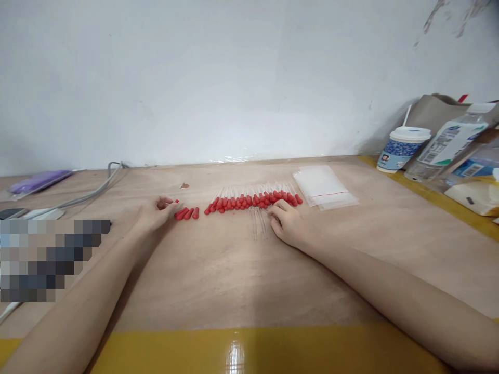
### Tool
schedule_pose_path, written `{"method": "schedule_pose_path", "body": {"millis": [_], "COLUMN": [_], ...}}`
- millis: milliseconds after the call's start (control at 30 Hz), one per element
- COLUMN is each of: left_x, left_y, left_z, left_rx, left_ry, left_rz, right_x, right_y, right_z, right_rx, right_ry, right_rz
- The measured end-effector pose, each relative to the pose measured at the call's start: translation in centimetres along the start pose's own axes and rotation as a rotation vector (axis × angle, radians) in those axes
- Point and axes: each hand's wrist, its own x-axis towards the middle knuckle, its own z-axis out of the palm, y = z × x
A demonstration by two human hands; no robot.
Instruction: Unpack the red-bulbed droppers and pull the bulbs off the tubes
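A long row of glass droppers with red rubber bulbs point(253, 200) lies across the middle of the wooden table point(218, 270). To its left lie a few loose red bulbs point(187, 213). My left hand point(156, 213) rests beside them, fingers curled in a pinch on one red bulb point(176, 201). My right hand point(287, 222) lies on the table below the row's right end, fingers curled, touching several bare glass tubes point(258, 223) laid in front of the row.
A stack of clear zip bags point(323, 187) lies right of the row. A paper cup point(401, 148), bottles and packets crowd the right edge. A grey cable point(89, 195), a purple item point(39, 181) and a phone sit at the left. Yellow tape marks the front edge.
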Motion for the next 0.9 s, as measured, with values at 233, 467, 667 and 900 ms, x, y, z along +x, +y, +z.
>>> {"method": "schedule_pose_path", "body": {"millis": [233, 467, 667, 900], "left_x": [0.2, -0.1, -0.5, -2.2], "left_y": [-0.8, -0.7, -0.4, 1.6], "left_z": [0.5, 1.1, 1.0, 0.7], "left_rx": [0.078, 0.061, 0.088, 0.253], "left_ry": [-0.066, -0.114, -0.071, 0.196], "left_rz": [0.077, 0.118, 0.105, 0.290], "right_x": [0.1, 0.2, -0.1, -0.8], "right_y": [-0.9, -1.6, -1.6, -0.7], "right_z": [0.0, -0.9, -1.4, -2.1], "right_rx": [0.118, 0.145, 0.171, 0.186], "right_ry": [-0.078, -0.196, -0.201, -0.047], "right_rz": [-0.046, -0.041, 0.008, 0.099]}}
